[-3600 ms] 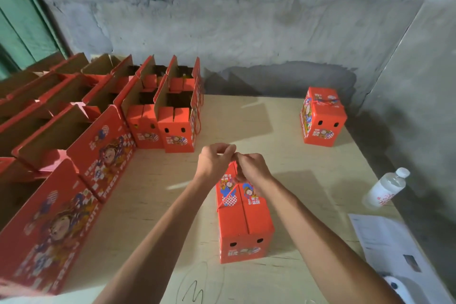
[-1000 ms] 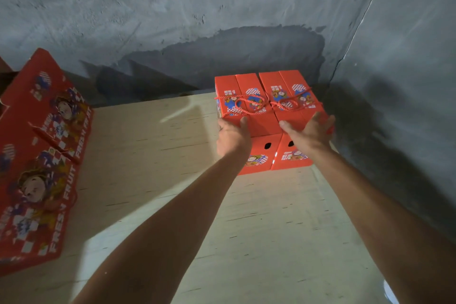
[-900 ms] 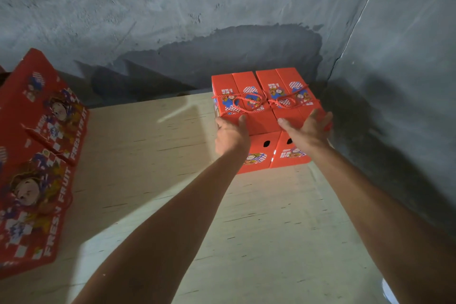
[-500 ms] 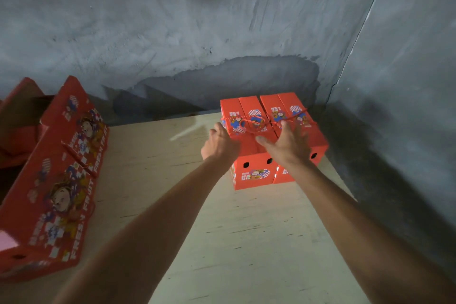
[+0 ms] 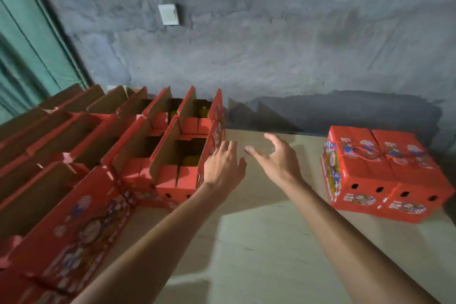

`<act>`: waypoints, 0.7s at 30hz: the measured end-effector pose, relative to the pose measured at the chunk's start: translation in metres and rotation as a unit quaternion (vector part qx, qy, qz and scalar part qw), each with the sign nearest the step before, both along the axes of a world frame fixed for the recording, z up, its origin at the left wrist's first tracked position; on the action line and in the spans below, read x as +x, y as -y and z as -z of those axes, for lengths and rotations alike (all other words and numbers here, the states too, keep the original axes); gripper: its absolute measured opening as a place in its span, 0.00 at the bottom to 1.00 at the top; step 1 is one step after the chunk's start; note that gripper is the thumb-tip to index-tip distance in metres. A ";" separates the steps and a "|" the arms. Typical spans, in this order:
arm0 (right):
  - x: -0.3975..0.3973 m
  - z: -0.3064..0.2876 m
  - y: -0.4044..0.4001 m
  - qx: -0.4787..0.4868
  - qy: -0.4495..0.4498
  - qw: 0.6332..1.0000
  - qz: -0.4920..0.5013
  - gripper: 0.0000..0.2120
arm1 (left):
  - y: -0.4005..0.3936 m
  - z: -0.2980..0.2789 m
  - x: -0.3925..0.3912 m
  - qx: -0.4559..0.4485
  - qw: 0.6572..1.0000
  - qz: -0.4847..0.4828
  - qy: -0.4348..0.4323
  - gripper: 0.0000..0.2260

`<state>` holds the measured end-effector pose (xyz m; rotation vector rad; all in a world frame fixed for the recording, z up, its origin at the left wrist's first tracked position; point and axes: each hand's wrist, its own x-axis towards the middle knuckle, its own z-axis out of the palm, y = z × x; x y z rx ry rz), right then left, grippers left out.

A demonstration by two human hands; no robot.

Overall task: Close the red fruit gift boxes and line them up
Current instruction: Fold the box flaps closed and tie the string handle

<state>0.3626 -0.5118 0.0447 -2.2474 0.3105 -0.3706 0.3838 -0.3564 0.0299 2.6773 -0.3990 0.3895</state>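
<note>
Nearby, open boxes (image 5: pixel 172 155) crowd left; closed boxes (image 5: pixel 385 170) right.

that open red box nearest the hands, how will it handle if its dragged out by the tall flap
The open red box probably resists: yellow fruit shows inside, so it is likely heavy for its size. Its upright flap, which the left hand reaches toward, is single-layer cardboard and would likely bend or crease before the box slides. Gripping the body low seems safer; neighbours crowd its left side.
</note>
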 end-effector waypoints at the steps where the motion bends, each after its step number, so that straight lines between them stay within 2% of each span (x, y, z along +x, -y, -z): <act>1: 0.003 0.000 -0.021 0.006 -0.003 1.000 -0.015 0.37 | -0.022 0.001 -0.001 -0.003 1.000 -0.015 0.003 0.18; 7: 0.031 0.005 -0.112 0.007 -0.032 0.997 -0.066 0.39 | -0.112 0.018 0.008 -0.001 0.999 -0.039 0.009 0.19; 11: 0.055 0.021 -0.141 -0.003 -0.079 0.995 -0.068 0.37 | -0.132 0.026 0.023 0.009 0.999 -0.016 -0.033 0.25; 14: 0.070 0.036 -0.153 0.042 -0.135 0.988 -0.066 0.33 | -0.137 0.033 0.034 0.017 0.996 0.013 -0.086 0.27; 18: 0.082 0.053 -0.163 0.039 -0.154 0.986 -0.043 0.21 | -0.137 0.043 0.047 -0.103 0.978 0.040 -0.178 0.22; 21: 0.086 0.057 -0.168 0.015 -0.155 0.987 -0.041 0.15 | -0.134 0.050 0.052 -0.113 0.977 0.034 -0.178 0.15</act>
